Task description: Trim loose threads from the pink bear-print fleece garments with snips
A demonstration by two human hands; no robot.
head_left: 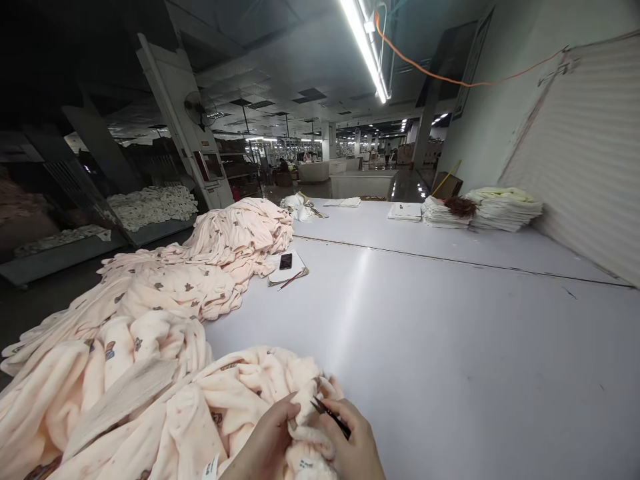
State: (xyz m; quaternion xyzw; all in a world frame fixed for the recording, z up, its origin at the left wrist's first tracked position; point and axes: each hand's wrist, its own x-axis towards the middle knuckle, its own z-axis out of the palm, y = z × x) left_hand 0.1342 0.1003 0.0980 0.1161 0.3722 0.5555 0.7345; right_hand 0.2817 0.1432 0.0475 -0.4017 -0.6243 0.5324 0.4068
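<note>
At the near edge, the left hand (265, 437) has its fingers closed on a gathered edge of a pale pink plush garment (250, 383), which lies bunched on the worktop (450, 347) directly before the person. The right hand (359, 440) lies just beside it, fingers curled firmly around black thread snips (336, 421) whose tips point at the gathered fabric; the tips look slightly parted, though they are too small to be sure. A white label (211, 468) shows left of the left hand. Beyond, a long heap of matching printed fabric (220, 260) spreads along the left side. Just right of the heap, a smartphone (285, 261) rests on a paper pad (299, 268), with a pen (290, 280) at its near edge. Farther off, past a seam running across the worktop, sit a crumpled white cloth (299, 208) and, to the right, a folded stack (505, 212) near the wall.
</note>
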